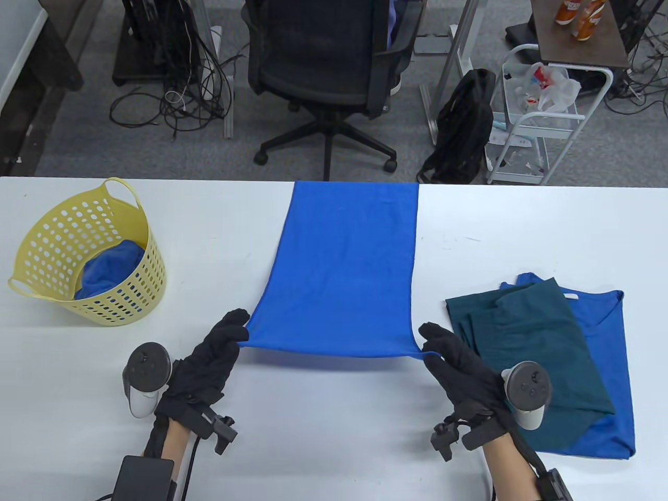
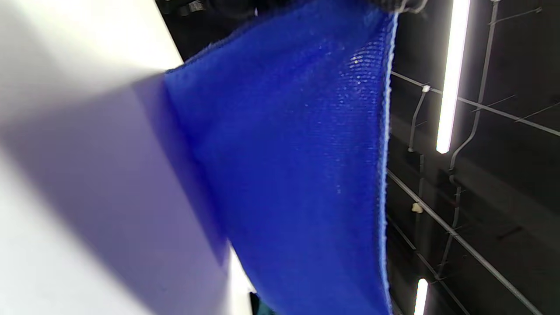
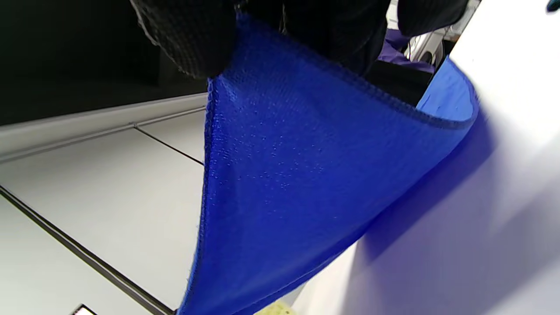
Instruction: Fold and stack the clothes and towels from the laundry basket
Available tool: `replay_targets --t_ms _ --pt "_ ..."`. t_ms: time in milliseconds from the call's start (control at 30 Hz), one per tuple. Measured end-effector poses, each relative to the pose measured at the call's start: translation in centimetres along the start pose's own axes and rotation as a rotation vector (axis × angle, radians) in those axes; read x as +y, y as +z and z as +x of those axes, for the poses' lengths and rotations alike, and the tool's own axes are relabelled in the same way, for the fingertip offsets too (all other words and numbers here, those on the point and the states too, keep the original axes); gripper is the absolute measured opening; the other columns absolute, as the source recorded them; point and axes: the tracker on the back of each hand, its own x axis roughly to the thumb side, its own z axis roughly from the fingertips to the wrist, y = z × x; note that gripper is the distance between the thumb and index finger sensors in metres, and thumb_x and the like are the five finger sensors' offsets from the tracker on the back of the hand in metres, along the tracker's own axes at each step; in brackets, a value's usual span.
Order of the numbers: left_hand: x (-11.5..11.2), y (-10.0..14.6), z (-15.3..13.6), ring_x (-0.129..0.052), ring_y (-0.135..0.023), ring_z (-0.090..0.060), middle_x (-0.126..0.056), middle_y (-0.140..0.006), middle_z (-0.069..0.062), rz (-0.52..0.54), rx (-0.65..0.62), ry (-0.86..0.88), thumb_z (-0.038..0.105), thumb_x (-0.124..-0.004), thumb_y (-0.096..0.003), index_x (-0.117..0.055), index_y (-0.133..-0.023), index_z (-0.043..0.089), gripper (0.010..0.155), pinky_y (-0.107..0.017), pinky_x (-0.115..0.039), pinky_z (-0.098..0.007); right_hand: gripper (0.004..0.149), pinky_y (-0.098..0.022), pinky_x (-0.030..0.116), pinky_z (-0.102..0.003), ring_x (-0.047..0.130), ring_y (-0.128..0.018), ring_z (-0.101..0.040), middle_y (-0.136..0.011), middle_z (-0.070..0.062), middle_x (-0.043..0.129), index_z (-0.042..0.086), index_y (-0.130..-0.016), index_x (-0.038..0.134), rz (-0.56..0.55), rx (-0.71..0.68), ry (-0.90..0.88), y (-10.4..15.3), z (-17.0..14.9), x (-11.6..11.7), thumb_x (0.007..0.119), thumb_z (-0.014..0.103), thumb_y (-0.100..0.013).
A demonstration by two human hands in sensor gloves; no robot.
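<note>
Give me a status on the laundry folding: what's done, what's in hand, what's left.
Done: a folded teal garment lies on a folded blue shirt, stacked at the table's right. In hand: the left hand and right hand each pinch a near corner of the blue towel, lifted off the white table, not yet folded. Left: more blue cloth sits in the yellow basket.

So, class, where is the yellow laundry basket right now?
In the table view the yellow basket lies tipped over on the table's left side, left of the spread blue towel and beyond the left hand, with blue cloth inside.
</note>
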Motion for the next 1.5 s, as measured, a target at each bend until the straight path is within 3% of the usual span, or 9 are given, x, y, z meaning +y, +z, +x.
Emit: replay_targets --t_ms 200,300,533,667,800,900,1200,1400,1500 --pt "-0.3 -0.2 -0.1 -0.103 -0.073 -0.025 -0.098 -0.087 -0.002 0.006 0.059 -0.133 0.050 -0.057 -0.0567 -0.069 -0.092 0.029 0.043 -0.063 -0.081 -0.052 0.039 -0.059 0.080 -0.055 0.097 -0.073 -0.033 -0.101 -0.028 0.074 0.003 -0.089 0.075 0.035 0.078 -0.026 -0.2 -0.7 0.2 0.070 0.031 -0.062" --pt "-0.3 0.0 0.3 -0.108 -0.057 -0.018 -0.102 -0.075 0.000 -0.145 0.145 -0.133 0.049 -0.058 -0.0583 -0.071 -0.092 0.025 0.044 -0.055 -0.087 -0.046 0.039 -0.048 0.089 -0.048 0.103 -0.055 -0.022 -0.094 -0.031 0.079 0.000 -0.088 0.076 0.133 0.159 -0.026 -0.1 -0.4 -0.4 0.071 0.029 -0.063" --pt "0.3 2.8 6.8 -0.109 -0.053 -0.017 -0.104 -0.072 0.000 -0.610 -0.030 0.159 0.048 -0.061 -0.0621 -0.073 -0.096 0.022 0.045 -0.054 -0.088 -0.046 0.040 -0.046 0.088 -0.050 0.103 -0.052 -0.023 -0.092 -0.034 0.083 -0.002 -0.091 0.078 0.680 0.039 -0.323 1.5 5.5 -1.4 0.074 0.028 -0.065" --pt "1.5 4.0 8.6 -0.108 -0.063 -0.024 -0.102 -0.082 -0.005 -0.554 0.030 -0.091 0.048 -0.065 -0.0627 -0.076 -0.097 0.024 0.043 -0.059 -0.085 -0.050 0.039 -0.053 0.081 -0.059 0.099 -0.064 -0.035 -0.095 -0.034 0.081 -0.002 -0.092 0.079 0.626 0.022 -0.126 1.7 7.6 -1.6 0.074 0.025 -0.065" --pt "2.5 3.1 8.4 -0.087 -0.096 -0.041 -0.080 -0.112 -0.017 -0.184 0.238 -0.665 0.048 -0.070 -0.0597 -0.081 -0.095 0.029 0.042 -0.069 -0.071 -0.063 0.039 -0.061 0.064 -0.074 0.078 -0.086 -0.054 -0.107 -0.038 0.065 -0.001 -0.095 0.079 0.360 0.117 0.301 -0.3 7.9 -1.4 0.073 0.022 -0.064" --pt "2.4 -0.4 8.7 -0.078 -0.103 -0.044 -0.071 -0.118 -0.017 -0.066 0.285 -0.929 0.050 -0.069 -0.0585 -0.079 -0.096 0.032 0.043 -0.072 -0.067 -0.065 0.039 -0.062 0.061 -0.075 0.073 -0.090 -0.057 -0.110 -0.037 0.063 0.000 -0.096 0.078 0.237 0.131 0.596 -4.4 8.6 -0.4 0.072 0.021 -0.063" --pt "1.4 -14.9 1.9 -0.069 -0.108 -0.042 -0.066 -0.120 -0.013 0.088 0.487 -1.080 0.051 -0.065 -0.0560 -0.074 -0.095 0.036 0.043 -0.074 -0.063 -0.065 0.040 -0.065 0.054 -0.076 0.060 -0.096 -0.059 -0.113 -0.034 0.054 0.003 -0.098 0.072 0.107 0.334 0.981 -17.7 1.7 4.3 0.068 0.021 -0.062" --pt "-0.1 -18.4 -2.9 -0.070 -0.108 -0.040 -0.066 -0.120 -0.010 0.109 0.595 -1.158 0.054 -0.060 -0.0548 -0.069 -0.098 0.040 0.046 -0.074 -0.063 -0.065 0.041 -0.065 0.057 -0.074 0.064 -0.096 -0.055 -0.113 -0.030 0.056 0.006 -0.099 0.070 0.056 0.436 1.073 -20.7 -3.7 5.7 0.066 0.023 -0.062" --pt "0.1 -18.8 -4.0 -0.067 -0.109 -0.043 -0.051 -0.126 -0.018 0.010 0.674 -1.096 0.063 -0.057 -0.0506 -0.032 -0.122 0.027 0.083 -0.074 -0.063 -0.065 0.056 -0.065 0.056 -0.075 0.060 -0.096 -0.057 -0.115 -0.034 0.045 0.003 -0.111 0.053 0.041 0.491 1.030 -20.7 -4.7 5.4 0.066 0.025 -0.062"
